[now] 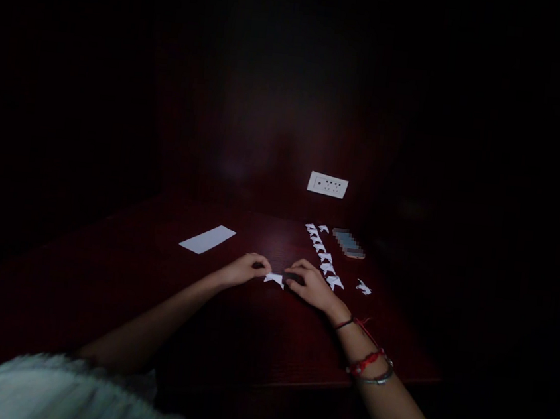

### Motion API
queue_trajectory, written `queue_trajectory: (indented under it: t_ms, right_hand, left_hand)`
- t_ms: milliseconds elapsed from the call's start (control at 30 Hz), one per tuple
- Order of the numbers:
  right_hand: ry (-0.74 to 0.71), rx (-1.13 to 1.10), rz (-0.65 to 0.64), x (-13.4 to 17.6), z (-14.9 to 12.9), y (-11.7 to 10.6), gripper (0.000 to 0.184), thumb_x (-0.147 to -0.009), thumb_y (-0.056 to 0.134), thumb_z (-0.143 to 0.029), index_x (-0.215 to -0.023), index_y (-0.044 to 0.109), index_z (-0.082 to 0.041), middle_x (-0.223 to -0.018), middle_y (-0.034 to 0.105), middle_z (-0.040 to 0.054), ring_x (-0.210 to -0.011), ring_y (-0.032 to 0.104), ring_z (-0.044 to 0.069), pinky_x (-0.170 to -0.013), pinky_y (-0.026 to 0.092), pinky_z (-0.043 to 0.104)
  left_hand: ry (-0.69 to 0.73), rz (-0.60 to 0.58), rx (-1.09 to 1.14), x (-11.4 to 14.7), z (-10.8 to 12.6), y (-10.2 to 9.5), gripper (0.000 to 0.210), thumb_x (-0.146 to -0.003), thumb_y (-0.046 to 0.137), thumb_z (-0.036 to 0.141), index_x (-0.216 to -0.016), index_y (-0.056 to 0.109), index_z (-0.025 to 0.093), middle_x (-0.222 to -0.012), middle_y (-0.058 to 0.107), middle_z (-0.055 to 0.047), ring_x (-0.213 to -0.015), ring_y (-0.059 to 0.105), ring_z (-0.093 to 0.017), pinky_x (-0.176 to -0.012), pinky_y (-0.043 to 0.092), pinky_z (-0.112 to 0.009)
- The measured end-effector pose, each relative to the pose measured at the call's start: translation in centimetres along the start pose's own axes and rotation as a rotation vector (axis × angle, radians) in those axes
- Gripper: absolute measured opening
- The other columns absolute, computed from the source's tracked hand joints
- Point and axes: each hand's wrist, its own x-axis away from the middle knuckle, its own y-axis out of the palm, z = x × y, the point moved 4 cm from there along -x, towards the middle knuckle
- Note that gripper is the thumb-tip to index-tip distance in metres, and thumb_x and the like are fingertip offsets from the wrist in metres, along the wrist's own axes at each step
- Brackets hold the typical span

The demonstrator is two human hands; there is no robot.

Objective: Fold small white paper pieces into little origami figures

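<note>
Head view shows a white folded paper (pixel 275 279), sharply pointed.

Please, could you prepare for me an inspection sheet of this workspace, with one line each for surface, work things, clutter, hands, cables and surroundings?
Surface: dark red table, dimly lit.
Work things: small folded white paper at the fingertips; row of folded pieces to the right; flat white sheet to the left.
Clutter: pixelated, phone-like object right of the row; small irregular white piece nearer the person.
Hands: left hand and right hand at either side of the folded paper; grip too dark to judge.
Cables: nothing seen on the table.
Surroundings: white socket panel on the dark wall; much else lost in darkness.
</note>
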Motion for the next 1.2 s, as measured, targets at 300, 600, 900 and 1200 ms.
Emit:
queue_trajectory:
  t_ms: [300, 600, 900, 1200]
  right_hand:
    - [-0.028, 0.009, -0.222, -3.3, -0.2, 1.1, 0.04, -0.058, 0.06, -0.039, -0.088, 0.058, -0.013, -0.088, 0.045, 0.0047, -0.087, 0.043, 0.014, -0.078, 0.034, 0.024]
    - [0.029, 0.064, -0.15, -2.2, -0.7, -1.9, 0.028, -0.061, 0.059, -0.032, -0.084, 0.058, -0.015, -0.087, 0.047, 0.0043, -0.083, 0.044, 0.012, -0.076, 0.034, 0.023]
    - [0.017, 0.098, -0.27, -0.4, 0.0, -0.8, 0.031, -0.059, 0.061, -0.031, -0.084, 0.058, -0.015, -0.083, 0.051, 0.0041, -0.081, 0.045, 0.013, -0.075, 0.034, 0.024]
    - [0.014, 0.1, -0.236, -0.1, 0.4, -3.1, 0.038, -0.058, 0.061, -0.035, -0.09, 0.057, -0.014, -0.088, 0.048, 0.005, -0.081, 0.044, 0.013, -0.075, 0.034, 0.024]
  left_hand:
    - [-0.076, 0.203, -0.013, -0.4, -1.5, -2.0, 0.024, -0.075, 0.037, 0.031, -0.075, 0.056, 0.017, -0.088, 0.058, -0.001, -0.085, 0.051, -0.014, -0.077, 0.036, -0.023]
    - [0.052, 0.218, -0.212, 0.1, 0.1, -1.1, 0.02, -0.076, 0.037, 0.026, -0.077, 0.055, 0.017, -0.085, 0.055, -0.003, -0.083, 0.049, -0.015, -0.078, 0.035, -0.025]
    - [0.141, 0.19, -0.251, 0.2, 1.2, -0.1, 0.022, -0.078, 0.035, 0.026, -0.08, 0.055, 0.017, -0.085, 0.054, -0.003, -0.082, 0.048, -0.015, -0.078, 0.035, -0.026]
    - [0.188, 0.142, -0.256, 0.4, 2.0, 0.4, 0.022, -0.078, 0.035, 0.026, -0.08, 0.055, 0.017, -0.086, 0.053, -0.004, -0.082, 0.048, -0.015, -0.078, 0.034, -0.026]
